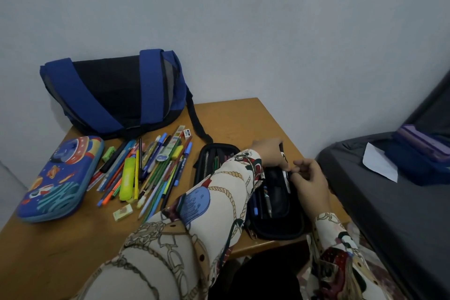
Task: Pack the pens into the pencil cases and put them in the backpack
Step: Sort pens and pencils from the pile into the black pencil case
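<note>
Black pencil case (275, 214) lay open at the table's (243, 119) near right edge, long axis running near to far. Right hand (310, 181) and left hand (267, 153) both pinched a black marker (284, 165) over it, pointing away; label unreadable. Loose pens (146, 170) fanned mid-table, blue space-print case (58, 178) at the left edge, backpack (114, 92) at the far edge.

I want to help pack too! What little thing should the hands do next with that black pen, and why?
Probably slide the black pen down into the open black pencil case. Both the left hand and the right hand hold it right over the case, where a few pens already sit. A big pile of pens waits on the table, and the blue backpack comes later.
</note>
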{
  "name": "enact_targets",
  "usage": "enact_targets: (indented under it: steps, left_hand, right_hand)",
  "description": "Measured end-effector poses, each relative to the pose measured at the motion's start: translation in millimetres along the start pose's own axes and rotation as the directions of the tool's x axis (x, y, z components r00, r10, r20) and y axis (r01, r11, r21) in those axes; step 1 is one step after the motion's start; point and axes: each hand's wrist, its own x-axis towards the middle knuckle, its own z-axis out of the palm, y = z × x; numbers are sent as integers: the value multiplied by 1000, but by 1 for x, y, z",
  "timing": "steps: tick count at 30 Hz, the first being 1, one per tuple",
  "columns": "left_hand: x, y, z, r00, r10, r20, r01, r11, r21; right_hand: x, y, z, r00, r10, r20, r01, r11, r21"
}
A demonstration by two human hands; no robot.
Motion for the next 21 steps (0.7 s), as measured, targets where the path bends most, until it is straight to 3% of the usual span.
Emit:
enact_targets:
  steps: [14,16,19,21]
  left_hand:
    - [-27,-21,16,997,72,11,-73,969,236]
    - [-30,-27,16,993,117,-23,-114,987,113]
    - [-44,-44,10,964,129,-235,-171,970,-172]
    - [-57,-60,2,927,77,-367,-156,969,-191]
  right_hand:
    - [0,-3,0,989,-62,131,88,976,-199]
    - [0,-4,-1,988,-46,146,78,972,-220]
    - [-1,-7,-1,988,-25,151,58,974,-220]
    - [-1,-7,0,988,-18,152,50,976,-212]
